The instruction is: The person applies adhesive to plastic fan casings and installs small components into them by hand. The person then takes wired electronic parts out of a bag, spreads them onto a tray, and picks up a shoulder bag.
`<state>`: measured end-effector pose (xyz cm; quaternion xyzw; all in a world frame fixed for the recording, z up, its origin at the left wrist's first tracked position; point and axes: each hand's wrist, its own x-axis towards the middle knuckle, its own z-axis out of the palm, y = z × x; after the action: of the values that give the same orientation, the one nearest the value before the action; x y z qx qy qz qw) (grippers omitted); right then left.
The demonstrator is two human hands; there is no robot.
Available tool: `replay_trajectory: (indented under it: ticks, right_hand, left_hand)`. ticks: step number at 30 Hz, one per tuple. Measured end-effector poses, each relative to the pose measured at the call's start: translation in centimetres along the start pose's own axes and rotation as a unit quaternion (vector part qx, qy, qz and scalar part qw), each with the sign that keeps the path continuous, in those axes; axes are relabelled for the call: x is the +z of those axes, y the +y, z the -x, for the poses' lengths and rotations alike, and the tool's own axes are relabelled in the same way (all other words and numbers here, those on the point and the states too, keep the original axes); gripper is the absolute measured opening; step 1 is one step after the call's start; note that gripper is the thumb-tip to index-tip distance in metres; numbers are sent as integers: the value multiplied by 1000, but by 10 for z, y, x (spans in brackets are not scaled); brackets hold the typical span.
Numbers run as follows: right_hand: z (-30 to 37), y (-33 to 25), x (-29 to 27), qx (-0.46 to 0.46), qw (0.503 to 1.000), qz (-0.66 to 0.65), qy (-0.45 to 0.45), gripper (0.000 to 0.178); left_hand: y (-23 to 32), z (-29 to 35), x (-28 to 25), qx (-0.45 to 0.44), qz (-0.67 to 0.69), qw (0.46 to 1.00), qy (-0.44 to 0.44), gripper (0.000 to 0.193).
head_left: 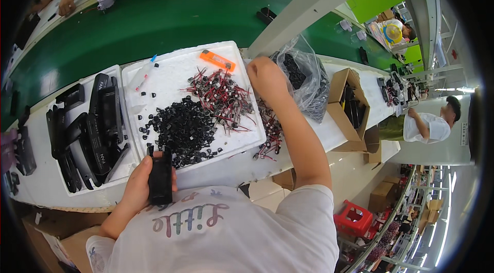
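My left hand (135, 183) is closed around a black plastic casing (160, 177), held upright before my chest at the near edge of a white foam tray (177, 74). Past the tray's right rim is my right hand (267, 78), its fingers curled beside a clear plastic bag (311, 90) of small black parts. Whatever those fingers hold is hidden. On the tray lie a heap of small black plastic pieces (185, 126) and a tangle of small parts with red and black wires (218, 95). An orange tool (217, 60) and a white marker-like pen (141, 77) rest toward its far side.
Left of it, a second foam tray (119, 172) carries several black casings (98, 129). More wired parts (270, 131) lie against the right rim. An open cardboard box (355, 103) stands farther right. Beyond run a green conveyor belt (206, 10) and a slanted white post (309, 5).
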<state>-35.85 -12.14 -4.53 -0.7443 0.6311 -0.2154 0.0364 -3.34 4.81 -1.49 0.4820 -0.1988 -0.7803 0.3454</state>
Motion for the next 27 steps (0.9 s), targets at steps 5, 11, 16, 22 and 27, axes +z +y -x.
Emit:
replay_trajectory:
  ticks: [5, 11, 16, 22, 27]
  right_hand:
    - [-2, 0, -13, 127, 988, -87, 9, 16]
    - [11, 11, -43, 176, 967, -172, -66, 17]
    - [31, 10, -49, -61, 998, 2, -32, 8]
    - [42, 47, -64, -79, 981, 176, 31, 8]
    - [40, 58, -72, -42, 974, 220, 38, 10]
  left_hand:
    - [1, 0, 1, -13, 8, 1000, 5, 51]
    - [1, -2, -1, -9, -2, 1000, -7, 52]
    - [-3, -5, -12, -2, 12, 998, -56, 51]
    - [0, -3, -6, -5, 8, 999, -32, 50]
    - [-2, -3, -10, -4, 16, 998, -57, 51]
